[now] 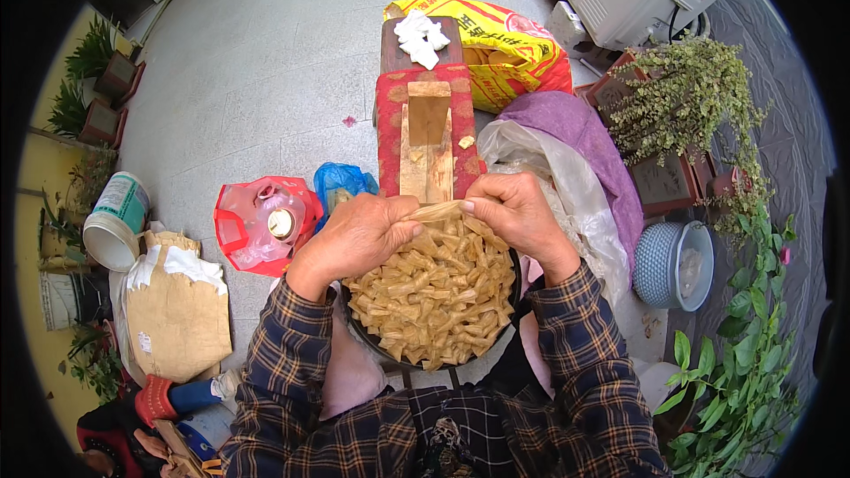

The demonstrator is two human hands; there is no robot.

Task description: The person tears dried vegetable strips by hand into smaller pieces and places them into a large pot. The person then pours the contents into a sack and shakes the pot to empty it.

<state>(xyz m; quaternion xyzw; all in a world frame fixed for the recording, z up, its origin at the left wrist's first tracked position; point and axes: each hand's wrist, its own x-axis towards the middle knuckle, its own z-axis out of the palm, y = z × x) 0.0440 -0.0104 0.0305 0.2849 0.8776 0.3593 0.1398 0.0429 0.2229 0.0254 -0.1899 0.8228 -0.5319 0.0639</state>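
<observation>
My left hand (359, 237) and my right hand (512, 212) hold the two ends of one small tan wrapped piece (436, 211) between them, just above a dark round pan (382, 350). The pan rests on my lap and is heaped with several tan twisted pieces (434, 296) of the same kind. Both forearms are in plaid sleeves. Straight ahead of my hands stands a red wooden bench (390, 124) with a pale wooden block frame (428, 137) on top.
A red plastic bag (257, 221) and a blue bag (341, 181) lie on the grey floor at left. A yellow sack (505, 44), purple cloth (584, 137), clear plastic sheet (567, 186), white bucket (115, 217), paper sack (177, 310), a basket with lid (673, 264) and potted plants (699, 106) surround me.
</observation>
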